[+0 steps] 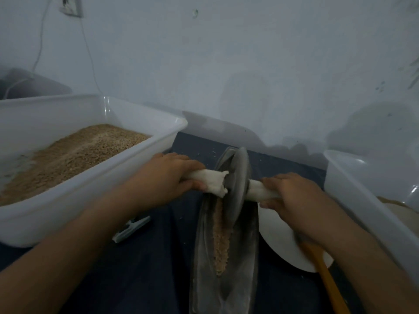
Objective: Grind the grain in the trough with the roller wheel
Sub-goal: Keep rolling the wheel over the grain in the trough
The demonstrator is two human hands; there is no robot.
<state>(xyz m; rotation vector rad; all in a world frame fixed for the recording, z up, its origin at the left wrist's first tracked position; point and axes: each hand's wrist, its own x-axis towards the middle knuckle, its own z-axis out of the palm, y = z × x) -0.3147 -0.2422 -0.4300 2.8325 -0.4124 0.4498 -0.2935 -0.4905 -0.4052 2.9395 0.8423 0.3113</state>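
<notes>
The trough [226, 252] in front of me is a long, narrow, boat-shaped vessel of dull grey metal, its sides sloping into a central groove, and its long axis runs away from me toward the pale wall [249, 64], tapering at both ends. Along the groove lies a thin ridge of tan, coarse, crumbly grain [221, 236], reaching from near the wheel back toward me. The roller wheel [238, 184] is a flat grey metal disc standing on edge in the far part of the trough, its rim down in the groove, its faces turned left and right. An axle crosses it, at right angles to the trough, wrapped on both sides in rumpled white cloth [213, 181]. My left hand [163, 177] grips the left wrapped handle, fingers curled over the top and thumb underneath, forearm coming in from the lower left. My right hand [288, 193] grips the right wrapped handle the same way, knuckles up, arm stretched in from the lower right. To my left sits a white plastic tub [56, 214], smooth-walled and rectangular, holding a sloped heap of brown whole grain. Another white tub [362, 196] stands to my right, with a white plate [283, 241] and an orange handle [326, 279] between it and the trough, all on a dark blue surface [147, 268].
</notes>
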